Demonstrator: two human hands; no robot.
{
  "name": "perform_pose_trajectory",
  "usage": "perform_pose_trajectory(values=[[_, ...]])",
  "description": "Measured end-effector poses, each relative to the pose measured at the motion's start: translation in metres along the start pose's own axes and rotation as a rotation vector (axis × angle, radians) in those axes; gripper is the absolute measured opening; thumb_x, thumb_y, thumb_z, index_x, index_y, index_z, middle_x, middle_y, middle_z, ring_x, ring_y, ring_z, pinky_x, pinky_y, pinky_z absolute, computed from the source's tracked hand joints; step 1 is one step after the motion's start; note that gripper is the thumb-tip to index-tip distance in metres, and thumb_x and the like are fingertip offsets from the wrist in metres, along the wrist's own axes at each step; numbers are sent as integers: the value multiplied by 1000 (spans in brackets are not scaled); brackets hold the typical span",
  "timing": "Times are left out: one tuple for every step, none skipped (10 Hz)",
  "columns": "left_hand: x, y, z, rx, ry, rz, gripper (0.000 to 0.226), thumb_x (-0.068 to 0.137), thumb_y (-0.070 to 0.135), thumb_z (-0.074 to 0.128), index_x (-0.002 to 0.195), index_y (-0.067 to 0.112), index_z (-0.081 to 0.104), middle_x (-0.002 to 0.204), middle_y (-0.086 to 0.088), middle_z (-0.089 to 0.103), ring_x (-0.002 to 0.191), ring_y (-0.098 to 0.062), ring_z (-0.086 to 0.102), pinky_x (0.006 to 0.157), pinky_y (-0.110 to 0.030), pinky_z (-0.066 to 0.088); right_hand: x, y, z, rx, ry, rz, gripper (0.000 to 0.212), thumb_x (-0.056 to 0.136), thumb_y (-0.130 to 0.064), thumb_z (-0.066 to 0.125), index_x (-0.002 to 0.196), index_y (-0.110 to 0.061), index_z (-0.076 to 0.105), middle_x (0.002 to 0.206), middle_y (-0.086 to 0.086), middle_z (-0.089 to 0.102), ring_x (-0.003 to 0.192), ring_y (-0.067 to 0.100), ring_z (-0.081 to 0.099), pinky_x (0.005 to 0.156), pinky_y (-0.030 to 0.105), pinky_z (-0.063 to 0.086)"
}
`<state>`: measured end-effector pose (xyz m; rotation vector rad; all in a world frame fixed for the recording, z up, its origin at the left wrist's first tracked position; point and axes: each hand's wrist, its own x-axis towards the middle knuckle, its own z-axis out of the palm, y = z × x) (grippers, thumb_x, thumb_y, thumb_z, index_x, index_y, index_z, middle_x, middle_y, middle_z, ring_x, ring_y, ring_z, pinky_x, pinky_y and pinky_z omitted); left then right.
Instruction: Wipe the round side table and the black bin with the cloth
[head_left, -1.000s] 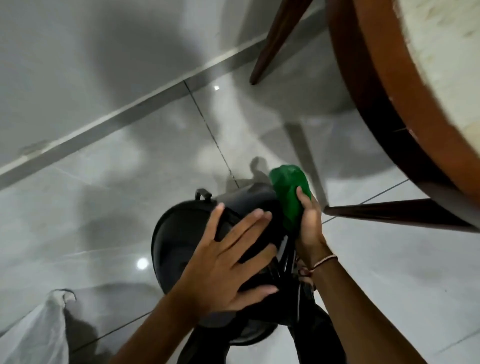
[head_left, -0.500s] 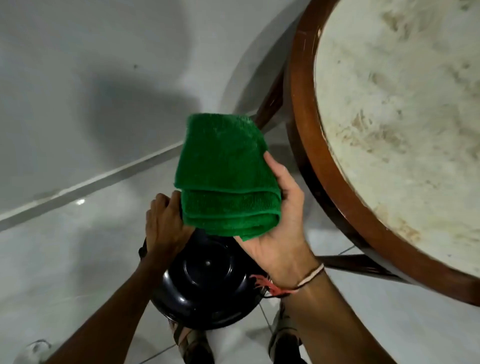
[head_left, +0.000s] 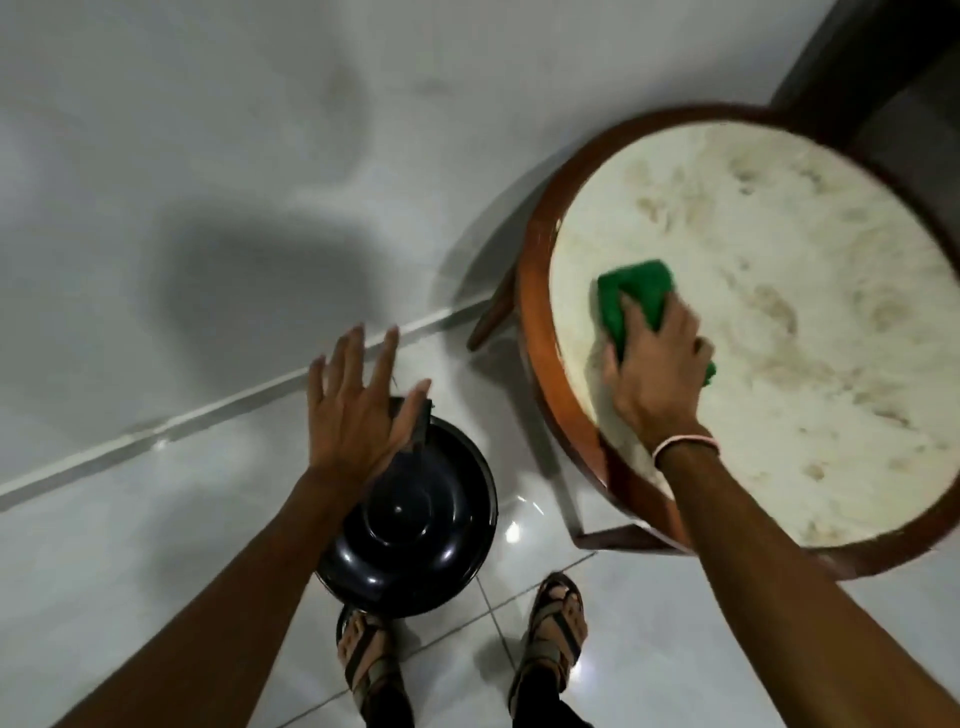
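The round side table has a brown wooden rim and a stained cream top, and fills the right of the view. My right hand presses the folded green cloth flat on the top near its left edge. The black bin, round and glossy with a domed lid, stands on the floor left of the table. My left hand hovers above the bin's far rim with fingers spread, holding nothing.
White glossy floor tiles lie below, and a pale wall with a skirting strip runs behind the bin. My two sandalled feet stand just in front of the bin. Dark furniture sits behind the table.
My right hand carried the cloth from the bin's side up and over onto the table top. My left hand let go of the bin's rim and opened above it.
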<state>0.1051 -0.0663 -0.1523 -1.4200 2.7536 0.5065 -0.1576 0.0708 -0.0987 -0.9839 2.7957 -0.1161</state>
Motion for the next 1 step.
perform_pose_trajectory(values=[[-3,36,-73,111,171,95,87,101,72,27,171,20,37,178,-25,32,163,-45,40,131,-67,31,-7,3,-30,-85,-83,-85,64,107,-55,36,164,-28,25,174,24,13,161,41,17,126,65,18]])
